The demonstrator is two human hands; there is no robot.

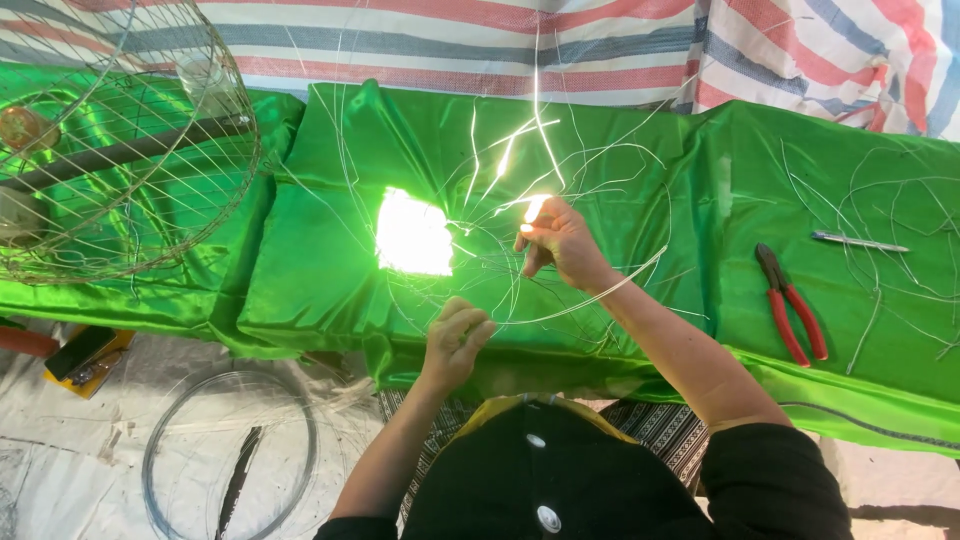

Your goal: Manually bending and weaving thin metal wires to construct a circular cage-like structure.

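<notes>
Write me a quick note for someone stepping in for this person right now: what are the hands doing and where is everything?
Left hand: closed on thin wires at the near rim of the wire frame.
Right hand: pinching wire strands near the frame's middle.
The frame lies on the green cloth. Red-handled pliers and loose wire offcuts lie to the right. A finished-looking wire cage sits far left; a wire coil is on the floor.
Done: spokes partly laid. Left: more wiring, it seems.

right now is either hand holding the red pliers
No: the red-handled pliers lie on the green cloth apart from both hands, while the left hand and right hand grip thin wire.
</notes>
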